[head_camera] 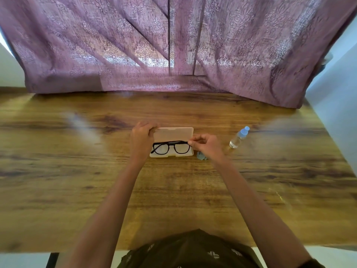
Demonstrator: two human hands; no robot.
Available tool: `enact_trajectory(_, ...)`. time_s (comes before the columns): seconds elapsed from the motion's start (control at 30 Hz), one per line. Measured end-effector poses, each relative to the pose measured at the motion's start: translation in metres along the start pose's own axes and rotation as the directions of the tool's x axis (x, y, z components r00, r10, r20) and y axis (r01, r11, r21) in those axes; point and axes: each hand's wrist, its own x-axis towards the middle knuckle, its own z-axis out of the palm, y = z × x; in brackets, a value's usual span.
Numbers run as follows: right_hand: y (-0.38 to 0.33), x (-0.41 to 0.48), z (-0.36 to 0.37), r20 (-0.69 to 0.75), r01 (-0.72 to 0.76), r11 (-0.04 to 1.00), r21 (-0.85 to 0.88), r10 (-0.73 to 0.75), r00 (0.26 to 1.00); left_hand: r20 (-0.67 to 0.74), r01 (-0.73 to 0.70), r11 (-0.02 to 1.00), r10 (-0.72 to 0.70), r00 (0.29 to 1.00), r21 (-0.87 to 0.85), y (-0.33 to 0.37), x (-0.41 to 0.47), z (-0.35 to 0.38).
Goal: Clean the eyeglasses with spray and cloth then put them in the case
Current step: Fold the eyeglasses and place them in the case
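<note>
Head view, looking down from above: closest to me is the person's dark printed shirt [193, 248], and from it two bare forearms reach out over a wooden table [77, 180] with strong brown grain. Further along, the hands meet at a pale case [174, 133] that lies open near the middle of the table, its lid tipped back away from the person. The left hand [142, 138] has its fingers curled over the left end of the lid and grips it there. The right hand [207, 146] pinches the right end of the black-framed glasses [171, 147] between thumb and fingertips, the other fingers bent in close. The glasses lie in the lower tray of the case, lenses facing up, the top bar of the frame running along the hinge line; one temple shows slanting at the left end. Just beside the case's right near corner, partly hidden under the right wrist, sits a small grey-blue cloth [201, 156]. Well apart to the right stands a clear spray bottle [239, 137] with a light blue cap. At the far edge of the table hangs a mauve patterned curtain [173, 45], its hem resting on the wood.
</note>
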Motion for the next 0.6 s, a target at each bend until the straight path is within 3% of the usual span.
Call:
enact_trajectory(0.27, 0.007, 0.003, 0.005, -0.099, 0.074, 0.991, -0.115, -0.086, 0.991, -0.017, 0.001, 1.0, -0.001, 1.0, 0.0, 0.001, -0.002, 0.003)
enact_trajectory(0.6, 0.014, 0.001, 0.01, -0.095, 0.118, 0.976, -0.184, -0.137, 0.986, -0.039, 0.012, 1.0, -0.012, 0.999, 0.004, -0.002, -0.005, 0.005)
